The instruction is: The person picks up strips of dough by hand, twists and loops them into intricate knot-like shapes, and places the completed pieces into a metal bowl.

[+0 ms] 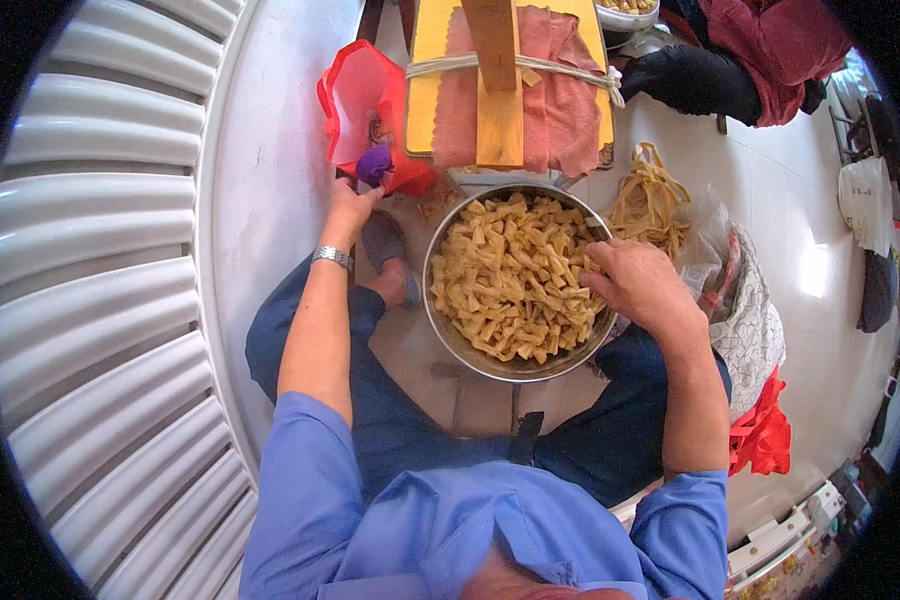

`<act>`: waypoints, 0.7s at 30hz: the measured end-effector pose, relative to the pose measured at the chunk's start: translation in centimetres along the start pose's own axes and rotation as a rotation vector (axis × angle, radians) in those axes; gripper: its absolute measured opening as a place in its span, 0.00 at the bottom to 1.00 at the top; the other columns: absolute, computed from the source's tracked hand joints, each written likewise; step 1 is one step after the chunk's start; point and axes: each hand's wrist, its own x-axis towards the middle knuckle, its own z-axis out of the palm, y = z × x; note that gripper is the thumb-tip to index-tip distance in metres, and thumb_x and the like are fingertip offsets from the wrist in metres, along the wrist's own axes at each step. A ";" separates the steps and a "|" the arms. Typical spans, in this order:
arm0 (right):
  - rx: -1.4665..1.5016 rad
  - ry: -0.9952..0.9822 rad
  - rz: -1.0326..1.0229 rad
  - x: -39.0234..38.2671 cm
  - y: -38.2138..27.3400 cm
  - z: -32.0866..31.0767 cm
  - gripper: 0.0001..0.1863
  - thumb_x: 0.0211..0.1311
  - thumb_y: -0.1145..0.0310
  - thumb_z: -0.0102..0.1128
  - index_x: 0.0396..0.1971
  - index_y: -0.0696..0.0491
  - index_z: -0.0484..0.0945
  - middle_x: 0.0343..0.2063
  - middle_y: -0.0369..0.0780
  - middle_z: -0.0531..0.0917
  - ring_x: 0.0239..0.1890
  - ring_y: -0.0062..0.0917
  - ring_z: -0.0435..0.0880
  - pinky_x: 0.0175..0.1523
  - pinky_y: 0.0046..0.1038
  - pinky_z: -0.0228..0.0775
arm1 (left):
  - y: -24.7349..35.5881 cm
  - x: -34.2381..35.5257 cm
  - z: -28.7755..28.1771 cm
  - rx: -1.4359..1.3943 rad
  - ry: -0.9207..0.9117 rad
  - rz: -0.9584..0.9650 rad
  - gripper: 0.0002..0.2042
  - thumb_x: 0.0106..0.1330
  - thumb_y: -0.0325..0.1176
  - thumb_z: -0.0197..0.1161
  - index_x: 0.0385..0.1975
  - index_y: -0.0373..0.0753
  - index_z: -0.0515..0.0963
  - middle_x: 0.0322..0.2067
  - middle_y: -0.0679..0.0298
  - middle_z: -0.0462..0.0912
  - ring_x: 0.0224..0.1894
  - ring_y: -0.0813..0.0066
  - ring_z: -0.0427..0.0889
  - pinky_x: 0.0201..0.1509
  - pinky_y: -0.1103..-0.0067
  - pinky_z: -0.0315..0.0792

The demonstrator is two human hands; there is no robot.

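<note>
A round metal bowl (433,322) stands between my knees, heaped with short tan, food-like pieces (515,275) whose kind I cannot make out. My right hand (642,282) reaches over the bowl's right rim. Its fingers are bent together among the pieces, and what they pinch is hidden. My left hand (353,207), with a metal watch (331,256) at the wrist, is at the near edge of a red open container (334,115). The fingers are closed around the lower part of a small purple bundle (374,162), which sticks up beside the container.
Beyond the bowl, a wooden bar and white cord cross a pink cloth (560,110) on a yellow board (425,110). Long tan strips (648,205) lie right of the bowl. Bags (755,330) stand farther right. A white slatted surface (100,210) fills the left. Another person's dark leg (695,85) is at the upper right.
</note>
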 end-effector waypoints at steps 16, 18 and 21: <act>-0.047 -0.060 0.039 0.1 -0.3 0.4 0.13 0.61 0.61 0.61 0.37 0.56 0.79 0.31 0.47 0.84 0.38 0.45 0.84 0.45 0.43 0.76 | 3.2 1.0 -0.5 -0.730 -0.071 -0.017 0.08 0.67 0.41 0.66 0.35 0.45 0.79 0.32 0.72 0.82 0.36 0.80 0.78 0.42 0.77 0.69; -0.048 -0.041 0.020 0.1 -0.1 0.5 0.13 0.61 0.61 0.62 0.37 0.56 0.79 0.31 0.47 0.84 0.38 0.45 0.84 0.45 0.43 0.76 | 3.6 1.1 -0.2 -0.734 -0.029 -0.040 0.09 0.66 0.41 0.68 0.35 0.44 0.79 0.32 0.72 0.82 0.34 0.80 0.78 0.40 0.78 0.69; -0.059 -0.043 0.025 0.0 0.0 0.9 0.13 0.60 0.61 0.63 0.36 0.56 0.79 0.30 0.46 0.83 0.37 0.44 0.84 0.44 0.43 0.76 | 3.8 1.0 0.8 -0.743 0.012 -0.089 0.10 0.65 0.40 0.70 0.36 0.43 0.79 0.31 0.71 0.82 0.31 0.80 0.77 0.37 0.78 0.69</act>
